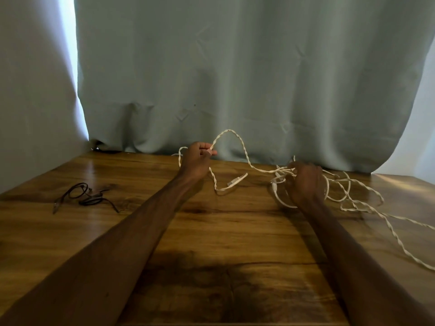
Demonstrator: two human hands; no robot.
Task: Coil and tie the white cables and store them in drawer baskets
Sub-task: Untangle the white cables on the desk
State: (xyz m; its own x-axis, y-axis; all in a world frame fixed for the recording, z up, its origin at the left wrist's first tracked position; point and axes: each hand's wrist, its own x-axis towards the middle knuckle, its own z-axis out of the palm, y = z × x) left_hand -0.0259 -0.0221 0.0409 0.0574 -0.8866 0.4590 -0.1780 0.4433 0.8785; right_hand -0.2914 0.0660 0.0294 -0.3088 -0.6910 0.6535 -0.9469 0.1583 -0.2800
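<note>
A tangle of white twisted cables lies on the wooden table at the far right. My left hand is raised near the table's back edge and pinches one white strand, which arches up and runs right to the tangle. A free end with a white plug droops onto the table below that hand. My right hand is closed over the left part of the tangle, gripping several loops. One long strand trails off toward the right edge of the view.
A small black cable lies loosely bunched on the table's left side. A grey-green curtain hangs right behind the table's back edge. No drawer or basket is in view.
</note>
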